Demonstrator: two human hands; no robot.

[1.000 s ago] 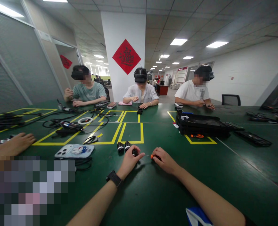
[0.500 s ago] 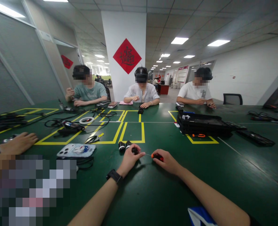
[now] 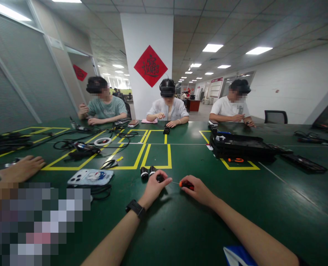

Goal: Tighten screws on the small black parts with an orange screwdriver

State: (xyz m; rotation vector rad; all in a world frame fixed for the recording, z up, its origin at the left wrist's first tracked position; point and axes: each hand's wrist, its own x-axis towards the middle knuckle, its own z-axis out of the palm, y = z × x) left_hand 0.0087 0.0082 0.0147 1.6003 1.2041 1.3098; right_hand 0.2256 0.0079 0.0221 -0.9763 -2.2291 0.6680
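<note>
My right hand is closed around the red and black handle of a screwdriver. Its thin metal shaft points left, toward my left hand. The fingers of that hand are wrapped round a small dark part, mostly hidden by them, so its kind cannot be made out. The screwdriver's tip reaches the left fingertips; whether it touches the dark part is not visible. Just beyond my left hand stand two black cylinders with white bands. A black watch is on my left wrist.
A phone in a patterned case lies left, with cables beyond. A co-worker's hand rests at far left. Black trays and an orange-handled tool lie to the right. Three people sit across the green table.
Both hands keep nearly the same pose, with the screwdriver still pointing at the left hand. The whole view has shifted very slightly.
</note>
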